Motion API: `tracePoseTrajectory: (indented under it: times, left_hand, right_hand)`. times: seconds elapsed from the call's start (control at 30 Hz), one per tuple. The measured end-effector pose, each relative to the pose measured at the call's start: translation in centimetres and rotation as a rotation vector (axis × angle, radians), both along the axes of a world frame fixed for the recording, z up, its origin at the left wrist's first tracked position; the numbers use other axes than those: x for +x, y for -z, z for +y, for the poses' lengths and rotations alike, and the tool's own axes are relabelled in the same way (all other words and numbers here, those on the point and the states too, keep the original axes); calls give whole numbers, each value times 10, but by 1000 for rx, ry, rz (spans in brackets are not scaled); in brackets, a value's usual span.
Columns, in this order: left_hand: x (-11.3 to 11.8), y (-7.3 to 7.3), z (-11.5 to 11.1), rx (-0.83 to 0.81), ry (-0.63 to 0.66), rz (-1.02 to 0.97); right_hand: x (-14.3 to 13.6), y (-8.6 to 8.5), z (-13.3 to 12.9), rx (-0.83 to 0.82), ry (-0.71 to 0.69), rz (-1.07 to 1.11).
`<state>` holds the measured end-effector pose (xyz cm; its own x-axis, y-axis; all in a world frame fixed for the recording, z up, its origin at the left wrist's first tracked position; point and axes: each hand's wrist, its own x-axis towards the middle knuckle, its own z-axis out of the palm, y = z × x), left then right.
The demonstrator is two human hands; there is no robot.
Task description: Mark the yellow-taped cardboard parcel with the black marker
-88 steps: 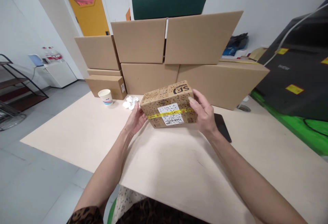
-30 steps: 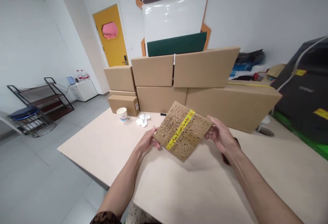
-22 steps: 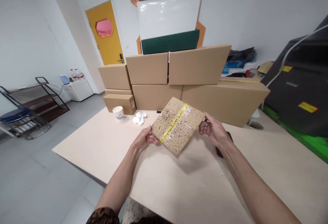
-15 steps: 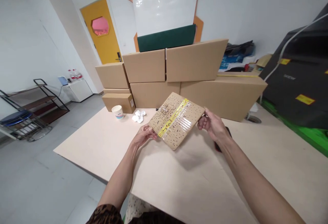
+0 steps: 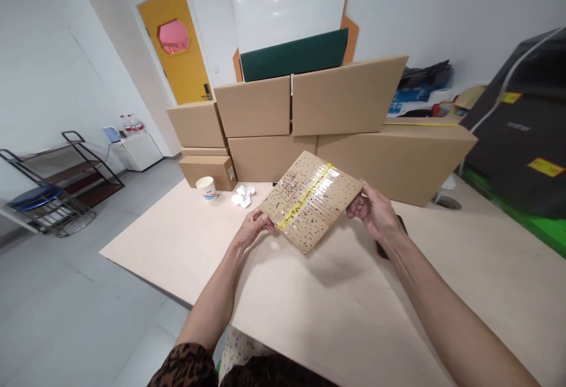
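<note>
A flat cardboard box [image 5: 305,204] with dark speckles and a strip of yellow and clear tape is held tilted above the table. My left hand [image 5: 254,229] pinches its left corner, fingers closed at the edge. At the right corner, my right hand [image 5: 371,213] grips the box with the thumb on top and the fingers curled beneath. The underside of the box is hidden. Partly behind my right wrist lies a dark phone-like object [image 5: 382,250].
Large cardboard boxes [image 5: 345,104] are stacked along the table's [image 5: 177,263] far side, with a dark green box [image 5: 294,56] on top. A paper cup [image 5: 206,189] and crumpled white tissue [image 5: 243,196] stand left. A big black case [image 5: 517,139] is at the right.
The view has shifted slightly, so the surroundings sit a little differently in the picture. Both hands keep hold of the speckled box, whose tilt is nearly the same.
</note>
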<state>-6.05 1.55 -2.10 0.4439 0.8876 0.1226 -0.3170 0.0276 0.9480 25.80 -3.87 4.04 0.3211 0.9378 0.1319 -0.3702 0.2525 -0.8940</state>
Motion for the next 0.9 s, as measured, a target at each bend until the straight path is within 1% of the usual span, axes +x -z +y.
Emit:
tracePoseTrajectory:
  times: [0.17,0.33,0.63,0.9]
  left_hand:
    - [0,1,1,20,-11,8]
    - [1,-1,1,33,-9,12]
    - [2,-4,-1,40,-16,14]
    - [1,-3,-1,43,-17,16]
  right_hand:
    - [0,5,2,40,-13,30]
    - [0,8,2,19,-5,71]
    - [-2,11,4,35,-6,87]
    - [-3,11,3,28,-8,84]
